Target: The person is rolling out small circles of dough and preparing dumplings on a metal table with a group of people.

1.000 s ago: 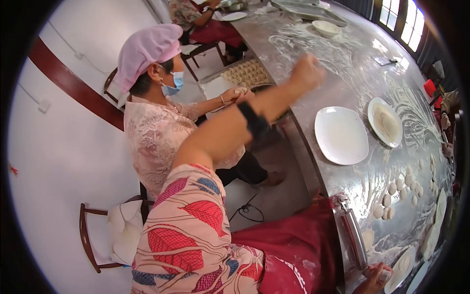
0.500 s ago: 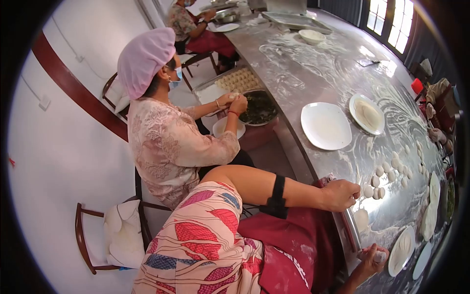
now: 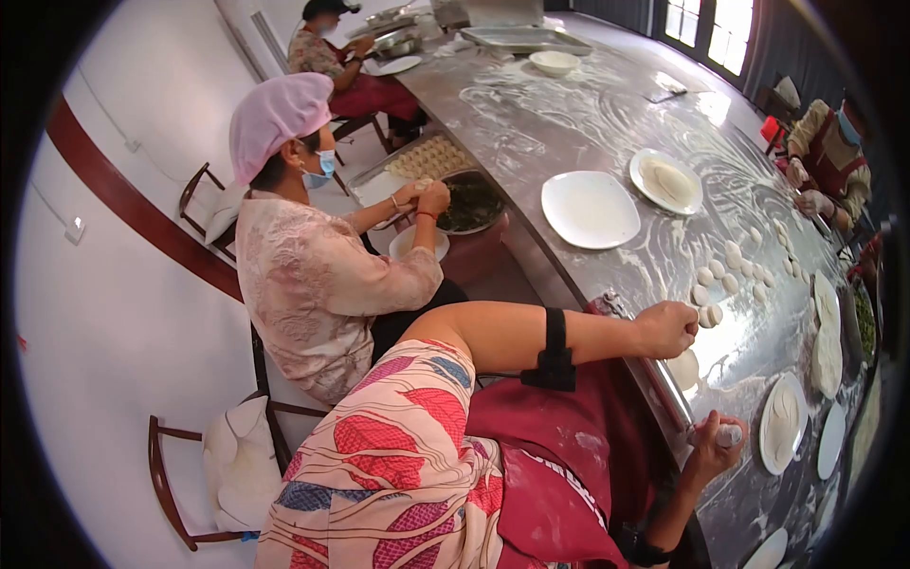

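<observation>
My left hand is closed, its fingers at the upper edge of a flat round dough wrapper on the metal table. What the fingertips pinch is partly hidden. A rolling pin with a shiny metal barrel lies along the table's near edge, beside the wrapper. My right hand is wrapped round its pale end handle. Small pressed dough pieces lie in a loose group beyond my left hand.
White plates stand at the far side and right, some with wrappers. A long dough strip lies at right. Beside me, a co-worker in a pink cap handles dough near a filling bowl and a dumpling tray. Another person works opposite.
The view has shifted, so the table appears farther up and left, and the person opposite now shows. My right hand still grips the rolling pin; my left stays by the wrapper.
</observation>
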A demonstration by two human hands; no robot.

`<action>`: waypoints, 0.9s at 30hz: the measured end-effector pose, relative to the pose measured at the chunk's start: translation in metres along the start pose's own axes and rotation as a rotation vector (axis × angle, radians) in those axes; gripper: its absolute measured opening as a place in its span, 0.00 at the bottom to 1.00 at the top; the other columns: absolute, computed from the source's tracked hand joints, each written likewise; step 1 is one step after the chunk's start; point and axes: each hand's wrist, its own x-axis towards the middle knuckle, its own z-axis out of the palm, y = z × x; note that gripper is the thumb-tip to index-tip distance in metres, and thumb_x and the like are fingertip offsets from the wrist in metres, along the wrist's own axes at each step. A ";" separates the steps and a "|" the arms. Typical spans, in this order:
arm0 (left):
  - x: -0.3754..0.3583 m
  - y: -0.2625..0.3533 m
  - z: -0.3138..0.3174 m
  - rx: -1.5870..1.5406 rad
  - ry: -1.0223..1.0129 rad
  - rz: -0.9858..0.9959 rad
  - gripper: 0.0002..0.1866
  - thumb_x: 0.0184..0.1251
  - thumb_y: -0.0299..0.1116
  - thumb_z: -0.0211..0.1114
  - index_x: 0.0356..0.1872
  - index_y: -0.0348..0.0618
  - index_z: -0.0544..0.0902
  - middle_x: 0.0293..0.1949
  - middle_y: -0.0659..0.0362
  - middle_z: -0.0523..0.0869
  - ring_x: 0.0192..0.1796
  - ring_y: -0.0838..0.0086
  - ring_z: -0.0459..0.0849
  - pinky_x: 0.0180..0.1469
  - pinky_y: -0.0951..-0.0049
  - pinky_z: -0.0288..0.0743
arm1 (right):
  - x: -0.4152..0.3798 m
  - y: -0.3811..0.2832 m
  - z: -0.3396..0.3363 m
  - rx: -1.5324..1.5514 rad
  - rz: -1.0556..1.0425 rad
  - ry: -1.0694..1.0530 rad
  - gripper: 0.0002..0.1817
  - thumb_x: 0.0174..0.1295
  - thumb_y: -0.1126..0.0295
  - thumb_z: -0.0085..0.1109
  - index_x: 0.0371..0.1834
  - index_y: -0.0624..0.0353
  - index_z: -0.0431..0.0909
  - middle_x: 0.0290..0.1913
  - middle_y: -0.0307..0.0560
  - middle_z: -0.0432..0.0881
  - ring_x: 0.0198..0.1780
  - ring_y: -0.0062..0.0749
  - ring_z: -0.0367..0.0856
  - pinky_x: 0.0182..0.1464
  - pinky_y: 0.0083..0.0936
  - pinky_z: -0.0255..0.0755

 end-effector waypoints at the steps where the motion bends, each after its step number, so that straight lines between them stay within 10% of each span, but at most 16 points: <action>1: 0.002 0.000 0.001 -0.005 0.006 -0.002 0.05 0.53 0.28 0.61 0.29 0.38 0.80 0.29 0.50 0.84 0.36 0.60 0.84 0.41 0.66 0.76 | -0.001 0.002 -0.002 -0.002 0.002 -0.008 0.08 0.61 0.74 0.60 0.31 0.59 0.69 0.24 0.40 0.74 0.22 0.19 0.73 0.24 0.15 0.68; 17: 0.049 -0.029 -0.019 0.165 -0.257 -0.110 0.08 0.53 0.29 0.64 0.33 0.36 0.82 0.30 0.53 0.84 0.36 0.71 0.82 0.41 0.70 0.75 | -0.005 0.001 0.000 -0.037 -0.017 0.065 0.10 0.53 0.80 0.65 0.29 0.58 0.71 0.24 0.37 0.76 0.25 0.18 0.74 0.27 0.17 0.69; 27: 0.037 0.009 0.023 0.590 -0.496 0.028 0.14 0.44 0.39 0.72 0.29 0.44 0.79 0.41 0.50 0.78 0.47 0.57 0.78 0.48 0.62 0.72 | -0.019 -0.009 -0.007 -0.042 -0.140 -0.040 0.12 0.51 0.78 0.67 0.30 0.59 0.71 0.25 0.43 0.78 0.26 0.24 0.76 0.29 0.21 0.70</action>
